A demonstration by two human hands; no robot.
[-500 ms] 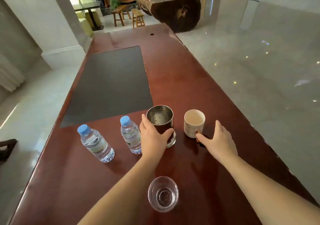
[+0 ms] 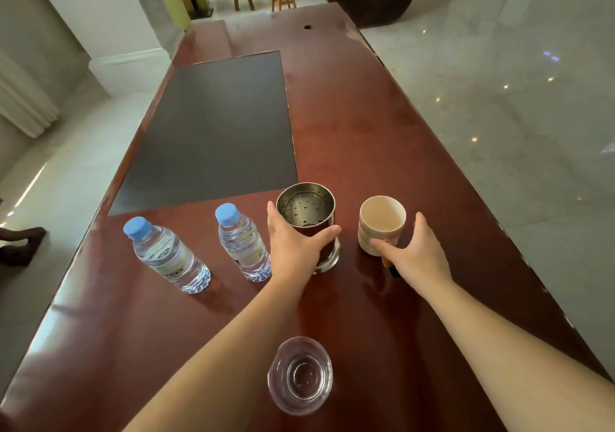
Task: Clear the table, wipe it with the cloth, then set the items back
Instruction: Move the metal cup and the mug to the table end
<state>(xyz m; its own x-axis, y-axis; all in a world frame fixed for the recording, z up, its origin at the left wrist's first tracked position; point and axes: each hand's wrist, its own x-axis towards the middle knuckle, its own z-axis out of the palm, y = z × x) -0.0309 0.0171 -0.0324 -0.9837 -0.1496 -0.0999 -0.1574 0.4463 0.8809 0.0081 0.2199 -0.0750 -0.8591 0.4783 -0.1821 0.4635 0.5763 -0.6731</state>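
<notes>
Steel canister [image 2: 307,218] stands upright, mouth up, mid-table [image 2: 382,138]; the left hand [image 2: 293,248] wraps its near side, fingers hidden behind. Right hand [image 2: 416,251], fingers spread, touches the upright mug [image 2: 379,223], covering its handle.

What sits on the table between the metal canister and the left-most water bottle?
In the head view, a second water bottle stands between the metal canister and the left-most water bottle, beside the left hand gripping the canister.
</notes>
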